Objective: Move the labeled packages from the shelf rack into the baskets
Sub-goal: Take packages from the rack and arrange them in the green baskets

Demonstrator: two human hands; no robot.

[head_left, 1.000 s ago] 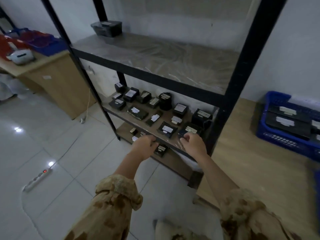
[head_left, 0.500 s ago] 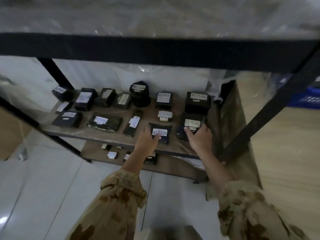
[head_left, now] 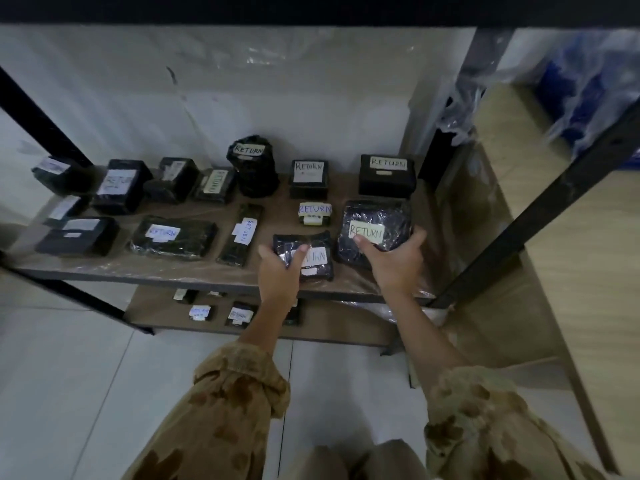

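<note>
Several black wrapped packages with white "RETURN" labels lie on the middle shelf point(head_left: 194, 268) of a black metal rack. My left hand point(head_left: 278, 271) grips a small flat package point(head_left: 313, 259) at the shelf's front edge, thumb across its top. My right hand point(head_left: 396, 263) holds a larger square package point(head_left: 375, 221) tilted up off the shelf, thumb on its yellow label. Behind them sit a tiny labeled packet point(head_left: 314, 213), a box point(head_left: 309, 177), a bigger box point(head_left: 387, 174) and a tall cylinder package point(head_left: 254, 166).
More labeled packages fill the shelf's left half, such as a flat wide one point(head_left: 173, 237) and a narrow one point(head_left: 242, 234). A lower shelf point(head_left: 332, 327) holds a few small packets. A slanted rack post point(head_left: 540, 202) stands to the right. A blue basket point(head_left: 568, 88) shows behind plastic at the upper right.
My head has dropped lower and closer to the shelf. Both hands have closed around their packages, and the right one has tipped its package up off the shelf.
</note>
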